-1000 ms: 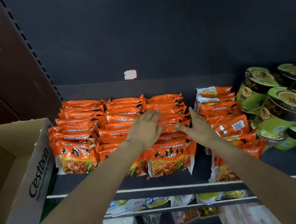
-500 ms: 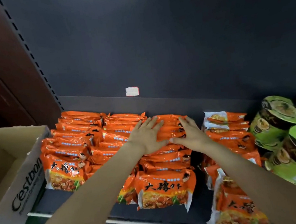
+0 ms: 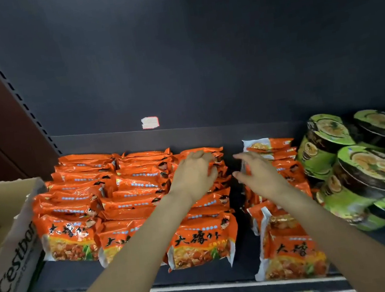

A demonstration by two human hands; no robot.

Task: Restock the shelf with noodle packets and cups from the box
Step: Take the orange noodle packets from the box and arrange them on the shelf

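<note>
The packets (image 3: 142, 196) sit in four rows on the shelf (image 3: 134, 267), three tight rows plus a messier fourth off to the right, and both hands are over the back end of the third row. The left hand (image 3: 194, 176) has its fingers curled down over the top of the rear packets in that row, so it looks like it's gripping or tugging one, though I honestly can't tell how many it has. The right hand (image 3: 260, 173) is spread loose with nothing in it, hovering in the dark gap just right of that grip, its back close against the fourth row. These things should be light, crinkly and slippery, with brittle noodles inside, so I'd take them flat by the body or squeeze a bunch from both ends, not by the sealed fins, which would just slide. Squeezing hard probably cracks the block. For room: beyond the grip there's the back wall, basically touching the last packets, so no more push that way. Toward the person there's a bare strip of shelf before the front lip, and the front packet of the fourth row hangs right at it, so it could tip off. Further right the green cups (image 3: 360, 167) are stacked on their sides and look wobbly. The box (image 3: 11, 245) sits far left, pressed against the first row.
</note>
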